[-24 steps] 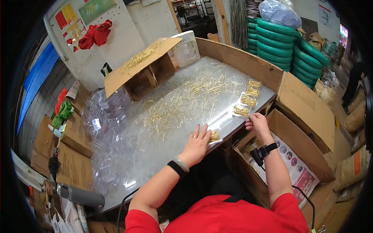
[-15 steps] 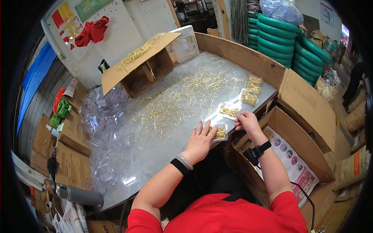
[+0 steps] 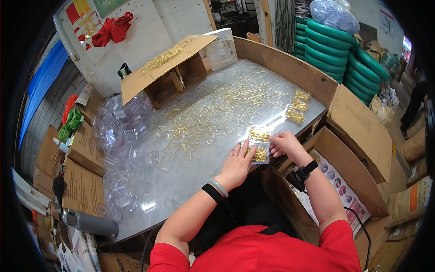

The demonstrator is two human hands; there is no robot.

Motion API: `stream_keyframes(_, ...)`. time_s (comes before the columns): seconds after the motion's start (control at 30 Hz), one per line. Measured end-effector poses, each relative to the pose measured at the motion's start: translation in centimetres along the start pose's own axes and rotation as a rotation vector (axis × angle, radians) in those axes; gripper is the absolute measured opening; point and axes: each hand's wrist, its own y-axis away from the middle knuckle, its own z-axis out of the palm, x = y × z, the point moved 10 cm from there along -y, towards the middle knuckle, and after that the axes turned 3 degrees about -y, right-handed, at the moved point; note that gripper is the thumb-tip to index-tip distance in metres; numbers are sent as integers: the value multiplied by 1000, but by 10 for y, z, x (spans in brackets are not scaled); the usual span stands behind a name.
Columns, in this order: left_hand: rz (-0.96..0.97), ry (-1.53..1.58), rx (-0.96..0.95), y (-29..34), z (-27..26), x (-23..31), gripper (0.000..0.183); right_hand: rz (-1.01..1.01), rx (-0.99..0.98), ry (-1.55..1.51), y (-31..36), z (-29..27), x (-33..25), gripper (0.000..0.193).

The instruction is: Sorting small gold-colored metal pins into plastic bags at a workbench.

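Pressing down at the near edge of the clear-film-covered worktable (image 3: 149,190), the left hand (image 3: 236,164) lies flat with fingers spread and relaxed, gripping nothing, its fingertips resting on the lower clear plastic packet of thin gold pins (image 3: 259,154). Just past those fingertips sits a second packet of the same kind (image 3: 259,135), touching or nearly touching the first. The right hand (image 3: 283,144) comes in from the other side, fingers curled loosely toward the right edge of the two packets; from this head view I cannot tell whether it pinches the plastic or only rests against it.

Only one view here, so everything comes from above. Beyond the fingers, a wide scatter of loose gold pins (image 3: 213,104) covers the middle of the table. Farther right of the right hand's fingertips, three more filled packets (image 3: 298,105) lie in a row near the cardboard side wall (image 3: 290,68). Far beyond the left fingers stands an open brown cardboard box (image 3: 170,68) with pins heaped on its flap.

To do this well, I'd judge the left palm should keep the lower packet pinned flat so the pins inside don't slide, while the right fingers work the edge squarely. Light, even pressure looks best: the plastic seems thin and slippery on that film, and a skewed push could shove one packet over the other.
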Motion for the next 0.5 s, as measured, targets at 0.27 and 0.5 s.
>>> stream_keyframes(0.27, 2, 51, 7, -2, 3, -1, 66, 65, -39, 73, -5, 1, 3, 33)
stream_keyframes(0.5, -18, 95, 4, 1, 1, -2, 66, 76, -69, 82, -6, 7, 7, 33)
